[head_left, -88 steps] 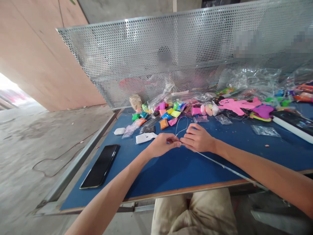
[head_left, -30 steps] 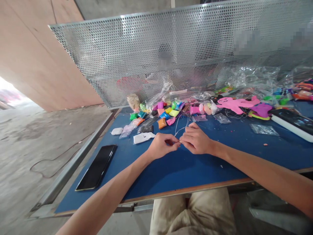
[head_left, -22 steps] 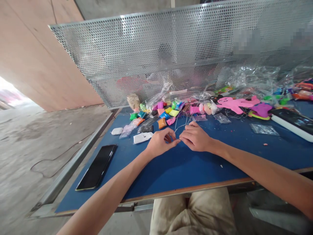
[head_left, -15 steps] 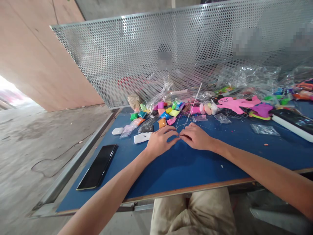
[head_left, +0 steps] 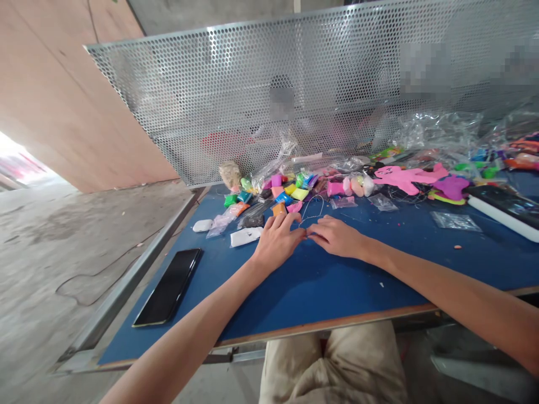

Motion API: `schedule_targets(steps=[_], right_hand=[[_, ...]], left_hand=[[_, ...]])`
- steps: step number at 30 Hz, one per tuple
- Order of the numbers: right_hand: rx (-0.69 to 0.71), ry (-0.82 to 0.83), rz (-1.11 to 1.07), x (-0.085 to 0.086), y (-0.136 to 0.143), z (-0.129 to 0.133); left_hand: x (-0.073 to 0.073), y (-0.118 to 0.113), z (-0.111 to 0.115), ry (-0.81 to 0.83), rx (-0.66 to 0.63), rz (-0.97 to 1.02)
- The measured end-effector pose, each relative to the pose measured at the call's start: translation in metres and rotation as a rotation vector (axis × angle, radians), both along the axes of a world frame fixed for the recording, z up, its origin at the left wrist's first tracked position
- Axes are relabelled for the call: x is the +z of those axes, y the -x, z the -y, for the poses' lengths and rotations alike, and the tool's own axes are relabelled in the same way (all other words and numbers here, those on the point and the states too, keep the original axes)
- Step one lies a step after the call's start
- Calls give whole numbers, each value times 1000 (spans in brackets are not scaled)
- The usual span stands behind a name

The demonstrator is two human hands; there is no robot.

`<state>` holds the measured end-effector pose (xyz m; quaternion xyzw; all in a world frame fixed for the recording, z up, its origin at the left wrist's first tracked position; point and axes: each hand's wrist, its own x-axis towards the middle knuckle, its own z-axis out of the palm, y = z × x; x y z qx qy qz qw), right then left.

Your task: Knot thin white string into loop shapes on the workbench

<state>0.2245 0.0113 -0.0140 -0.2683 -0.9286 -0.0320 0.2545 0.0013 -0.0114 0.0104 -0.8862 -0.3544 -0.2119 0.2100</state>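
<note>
Over the blue tabletop (head_left: 303,297), my left hand (head_left: 278,240) and my right hand (head_left: 337,235) meet fingertip to fingertip. Both pinch a thin white wire (head_left: 314,197), whose narrow loop rises just behind the fingers; its ends are hidden in the grip. Close to my left hand lie a white packet (head_left: 246,237) and an orange packet (head_left: 279,209). A pink piece (head_left: 295,207) rests just behind the left fingertips. Small clear plastic bags (head_left: 383,202) lie beyond my right hand.
A black phone (head_left: 168,287) lies at left, with a white case (head_left: 202,225) behind it. Several coloured packets (head_left: 300,193), a pink figure (head_left: 406,178) and a black-and-white device (head_left: 505,207) line the back. A perforated metal panel (head_left: 252,95) stands behind them.
The long straight length of wire that stuck up behind my hands is no longer seen; a rounded loop shows there instead. My fingers have shifted slightly and stay pinched together.
</note>
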Motion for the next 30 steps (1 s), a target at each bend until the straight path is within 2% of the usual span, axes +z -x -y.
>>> schedule_targets(steps=[8, 17, 22, 25, 30], right_hand=[[-31, 2, -81, 3, 2, 4], [-33, 5, -97, 6, 1, 7], [-24, -15, -83, 5, 1, 6], [-33, -35, -48, 8, -1, 5], [-36, 44, -123, 15, -6, 0]], left_hand=[[-2, -4, 2, -102, -70, -99], [-3, -3, -1, -89, -166, -124], [-2, -2, -1, -12, -191, -86], [0, -2, 0, 33, -158, -82], [2, 0, -1, 122, -114, 36]])
